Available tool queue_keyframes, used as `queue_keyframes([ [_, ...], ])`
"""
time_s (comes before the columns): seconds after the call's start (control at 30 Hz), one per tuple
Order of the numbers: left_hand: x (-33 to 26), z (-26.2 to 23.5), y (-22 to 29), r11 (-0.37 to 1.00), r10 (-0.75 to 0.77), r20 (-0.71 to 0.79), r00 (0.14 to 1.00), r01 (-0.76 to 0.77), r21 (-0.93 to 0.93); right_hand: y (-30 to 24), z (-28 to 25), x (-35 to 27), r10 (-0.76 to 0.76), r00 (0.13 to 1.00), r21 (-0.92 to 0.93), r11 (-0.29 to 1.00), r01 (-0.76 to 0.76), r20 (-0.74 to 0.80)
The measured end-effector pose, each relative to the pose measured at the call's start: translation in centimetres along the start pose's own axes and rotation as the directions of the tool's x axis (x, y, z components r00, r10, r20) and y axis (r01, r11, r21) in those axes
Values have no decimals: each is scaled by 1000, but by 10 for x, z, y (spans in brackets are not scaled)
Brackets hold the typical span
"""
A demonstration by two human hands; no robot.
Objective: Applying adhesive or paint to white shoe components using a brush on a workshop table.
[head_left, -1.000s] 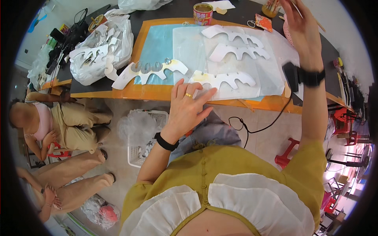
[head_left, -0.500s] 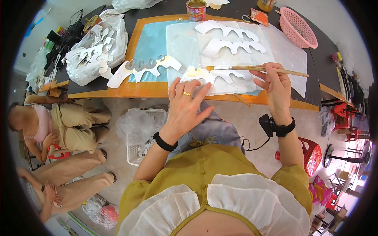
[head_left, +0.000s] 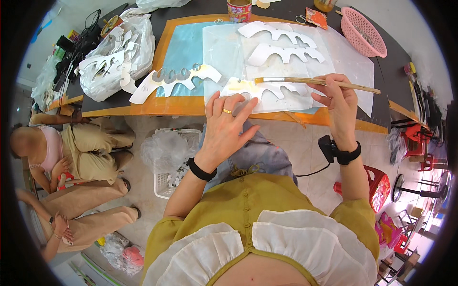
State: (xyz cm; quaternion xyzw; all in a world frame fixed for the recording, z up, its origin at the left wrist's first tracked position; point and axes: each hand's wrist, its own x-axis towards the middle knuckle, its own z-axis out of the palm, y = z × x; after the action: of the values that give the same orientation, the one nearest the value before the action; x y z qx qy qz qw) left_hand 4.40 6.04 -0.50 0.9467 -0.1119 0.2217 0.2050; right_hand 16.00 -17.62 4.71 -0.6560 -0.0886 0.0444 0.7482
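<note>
My right hand (head_left: 339, 97) pinches the wooden handle of a flat paintbrush (head_left: 315, 81). Its bristles touch the nearest scalloped white cutout (head_left: 281, 89), where yellowish wet patches show at the left end. Against that piece's near left edge lies my left hand (head_left: 226, 126), fingers spread, a ring on one of them; it grips nothing. Two similar white cutouts (head_left: 279, 33) (head_left: 286, 53) lie farther back on the translucent sheet (head_left: 219, 47). Left of my left hand, another cutout (head_left: 205, 74) has several metal rings (head_left: 179, 74) standing along its far edge.
A plastic bag of white scraps (head_left: 143, 35) sits at the table's left. At the back stand a tin can (head_left: 239, 10) and a pink basket (head_left: 355, 31). Below the table is a white crate (head_left: 164, 181). Two people sit at the left, one in a pink top (head_left: 51, 143).
My right hand has moved slightly right with the paintbrush, and the bristles have shifted right along the nearest cutout. My left hand stays almost in place.
</note>
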Motion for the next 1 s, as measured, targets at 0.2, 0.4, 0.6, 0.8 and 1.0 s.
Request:
queue_keyframes([
  [0.2,1,1,1,1000,5,-1,1000,-5,0,4,0,-5,36,997,-7,999,-36,62],
  [0.4,0,0,0,999,-8,4,1000,8,34,-4,-8,-16,-79,996,-97,992,82,27],
  [0.6,1,-1,3,999,-13,18,1000,12,46,-3,1,-38,-173,972,-104,976,191,159],
  [0.8,1,-2,3,999,-13,23,1000,12,49,-8,-12,-45,-460,759,-490,582,649,460],
  [1.0,3,-3,4,999,-2,19,1000,1,46,-5,-9,-52,-558,686,-467,504,727,466],
])
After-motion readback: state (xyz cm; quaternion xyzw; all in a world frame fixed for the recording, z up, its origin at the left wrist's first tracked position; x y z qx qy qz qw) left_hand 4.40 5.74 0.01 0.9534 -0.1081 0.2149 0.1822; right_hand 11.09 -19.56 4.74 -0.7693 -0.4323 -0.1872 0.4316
